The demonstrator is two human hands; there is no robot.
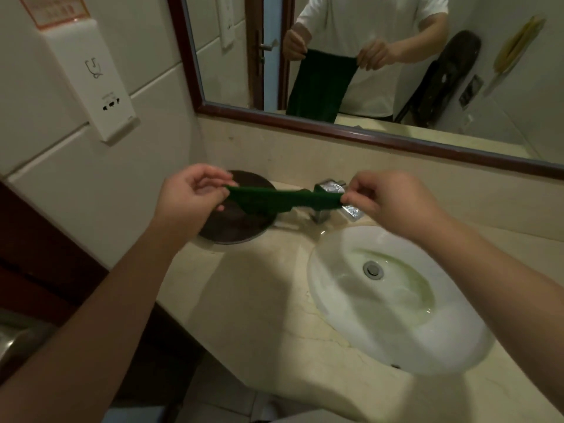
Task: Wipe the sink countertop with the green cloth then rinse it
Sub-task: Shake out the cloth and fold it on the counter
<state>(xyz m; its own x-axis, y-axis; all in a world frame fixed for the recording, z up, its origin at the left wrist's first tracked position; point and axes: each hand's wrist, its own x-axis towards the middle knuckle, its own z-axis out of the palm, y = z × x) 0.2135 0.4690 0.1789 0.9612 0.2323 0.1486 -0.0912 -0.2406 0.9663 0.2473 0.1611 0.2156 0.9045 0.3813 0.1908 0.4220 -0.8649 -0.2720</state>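
A dark green cloth [283,200] is stretched between my two hands, above the back of the beige marble countertop [244,300]. My left hand [190,193] pinches its left corner and my right hand [387,199] pinches its right corner. The cloth hangs in front of the chrome faucet [332,190] and partly hides it. The white oval sink basin [390,300] lies below my right arm, with greenish water around its drain [373,269]. In the mirror the cloth hangs down from both hands.
A round dark brown tray [238,221] sits on the counter's back left corner. A wood-framed mirror [366,71] fills the wall behind. A white wall socket unit [97,87] is mounted on the left tiled wall. The counter's front edge curves near the floor tiles [213,401].
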